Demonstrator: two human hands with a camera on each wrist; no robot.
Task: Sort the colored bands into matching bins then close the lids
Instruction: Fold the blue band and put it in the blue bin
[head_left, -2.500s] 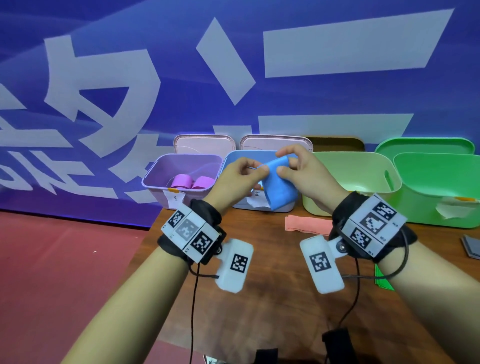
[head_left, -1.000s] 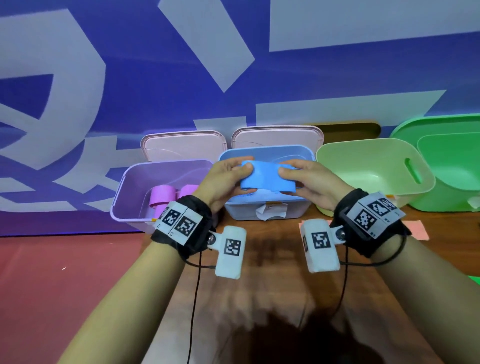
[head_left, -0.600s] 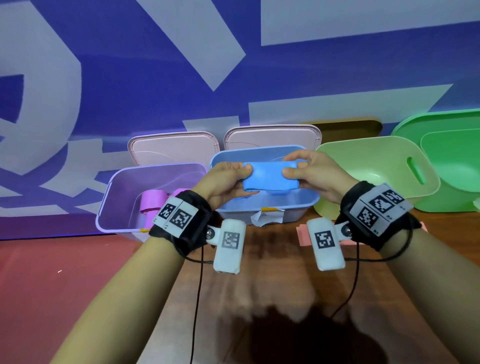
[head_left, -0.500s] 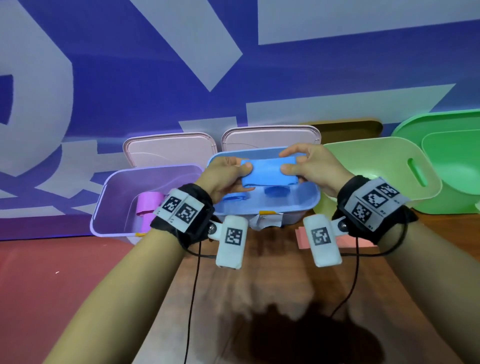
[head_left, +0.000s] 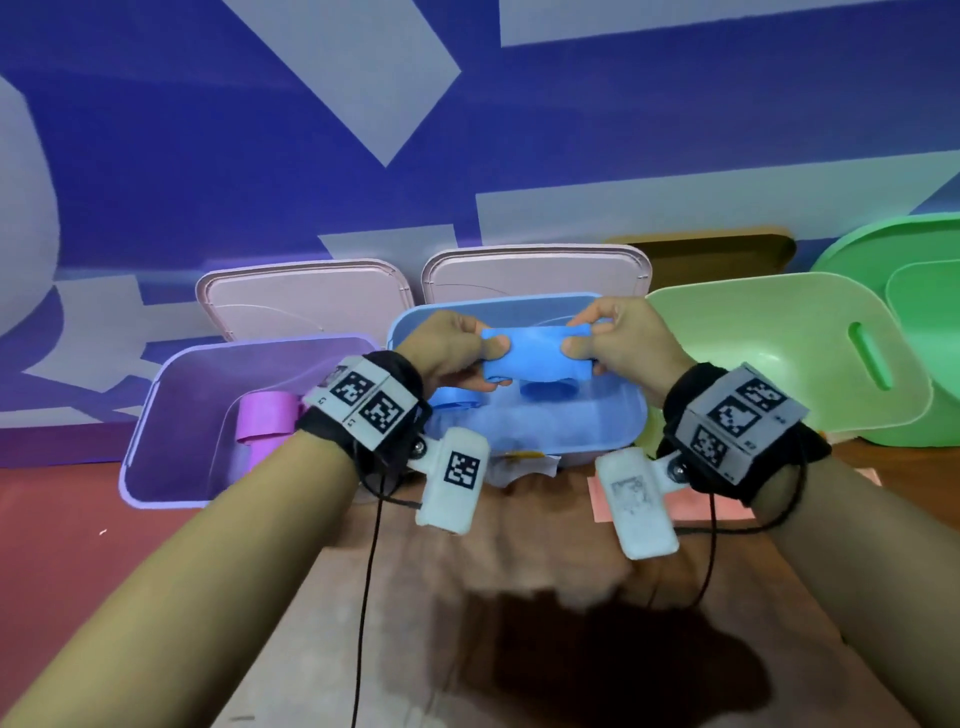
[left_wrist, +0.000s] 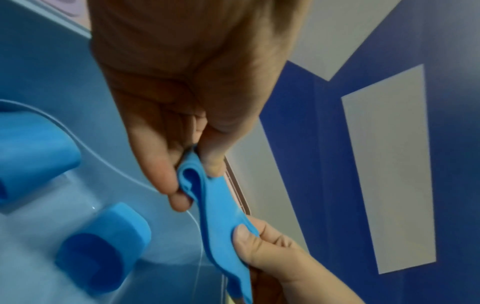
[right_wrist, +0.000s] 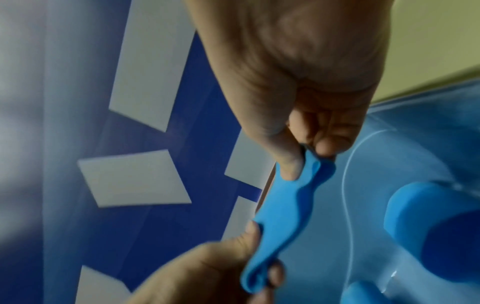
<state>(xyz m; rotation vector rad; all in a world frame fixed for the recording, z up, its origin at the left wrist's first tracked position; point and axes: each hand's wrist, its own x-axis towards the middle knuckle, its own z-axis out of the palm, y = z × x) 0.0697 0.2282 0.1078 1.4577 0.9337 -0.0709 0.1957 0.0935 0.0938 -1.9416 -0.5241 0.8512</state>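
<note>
A folded blue band (head_left: 535, 353) hangs stretched between both hands above the open blue bin (head_left: 631, 410). My left hand (head_left: 467, 353) pinches its left end (left_wrist: 192, 174), thumb in front. My right hand (head_left: 597, 338) pinches the right end (right_wrist: 309, 170). Two rolled blue bands (left_wrist: 103, 246) lie on the bin floor below. The purple bin (head_left: 171, 431) to the left holds a rolled purple band (head_left: 265, 415). A pink band (head_left: 691, 504) lies flat on the table under my right wrist.
Two pale pink lids (head_left: 301, 301) lean on the blue wall behind the purple and blue bins. A light green bin (head_left: 769, 343) stands right of the blue bin. A darker green bin (head_left: 930, 312) sits at the far right. The wooden table (head_left: 519, 623) spreads in front.
Both hands carried the blue band forward from in front of the bins until it hung over the blue bin. The band went from bunched to stretched flat between the two pinches.
</note>
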